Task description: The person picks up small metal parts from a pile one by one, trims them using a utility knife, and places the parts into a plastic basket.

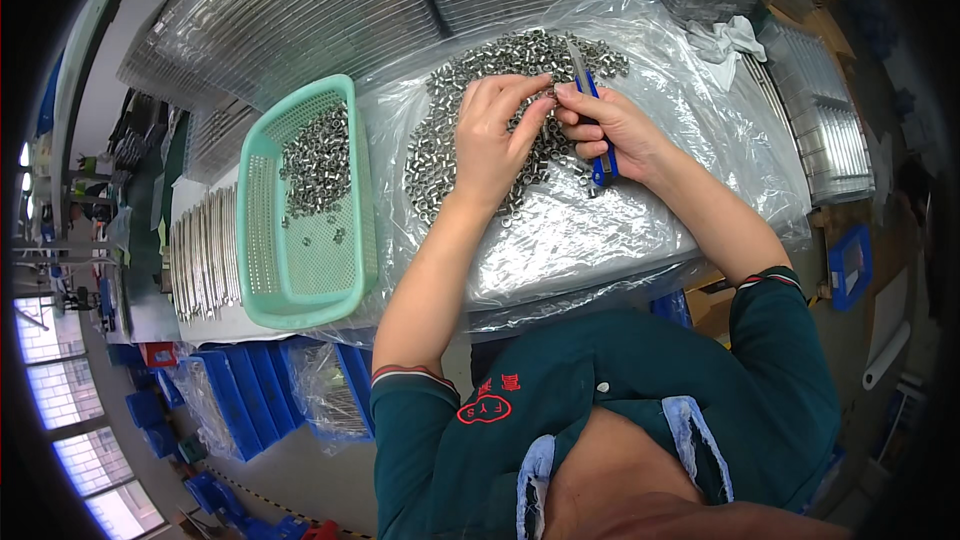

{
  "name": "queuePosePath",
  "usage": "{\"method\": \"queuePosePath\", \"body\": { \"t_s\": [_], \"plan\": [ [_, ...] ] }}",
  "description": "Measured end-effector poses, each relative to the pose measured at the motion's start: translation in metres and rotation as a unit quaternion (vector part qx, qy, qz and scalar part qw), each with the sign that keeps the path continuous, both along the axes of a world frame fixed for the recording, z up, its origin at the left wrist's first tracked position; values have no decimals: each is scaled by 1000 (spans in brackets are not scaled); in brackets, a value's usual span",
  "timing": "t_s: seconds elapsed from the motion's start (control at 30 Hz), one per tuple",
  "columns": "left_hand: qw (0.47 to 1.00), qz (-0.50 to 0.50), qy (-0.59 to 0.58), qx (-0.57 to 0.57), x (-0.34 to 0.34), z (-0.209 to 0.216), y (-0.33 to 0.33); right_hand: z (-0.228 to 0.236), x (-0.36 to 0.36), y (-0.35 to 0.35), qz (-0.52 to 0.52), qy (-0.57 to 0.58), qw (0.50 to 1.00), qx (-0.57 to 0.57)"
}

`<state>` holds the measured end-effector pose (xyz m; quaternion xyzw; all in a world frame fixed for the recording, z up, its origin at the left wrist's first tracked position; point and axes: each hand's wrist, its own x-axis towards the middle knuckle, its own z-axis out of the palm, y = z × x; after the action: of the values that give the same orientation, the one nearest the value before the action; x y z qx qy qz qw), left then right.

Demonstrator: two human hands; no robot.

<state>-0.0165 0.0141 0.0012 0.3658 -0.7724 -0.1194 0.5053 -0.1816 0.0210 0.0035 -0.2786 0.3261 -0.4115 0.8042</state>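
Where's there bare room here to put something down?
The plastic sheet is bare between the left forearm and right forearm, in front of the metal pieces, and beyond the right forearm toward the white cloth. The green basket is bare at its near end. It's crowded around the left hand and right hand and along the clear plastic stacks.

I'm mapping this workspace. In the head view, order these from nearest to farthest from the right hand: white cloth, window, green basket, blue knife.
1. Blue knife, held in the right hand.
2. White cloth, at its upper right.
3. Green basket, to the left.
4. Window, at far lower left.
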Motion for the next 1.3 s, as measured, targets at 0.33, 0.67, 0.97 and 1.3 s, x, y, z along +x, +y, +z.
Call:
{"method": "queuePosePath", "body": {
  "t_s": [0.33,0.67,0.97,1.3],
  "plan": [
    [1000,6,-13,-5,0,0,0,4,2,3,-5,1,1000,-1],
    [1000,-25,19,0,0,-4,-2,3,2,1,-13,16,999,-28],
    [999,-19,-6,-25,-2,-1,-1,2,1,1,-3,16,1000,-27],
    [1000,-25,-2,-1,2,-7,-4,1,2,1,11,19,1000,-13]
  ]
}}
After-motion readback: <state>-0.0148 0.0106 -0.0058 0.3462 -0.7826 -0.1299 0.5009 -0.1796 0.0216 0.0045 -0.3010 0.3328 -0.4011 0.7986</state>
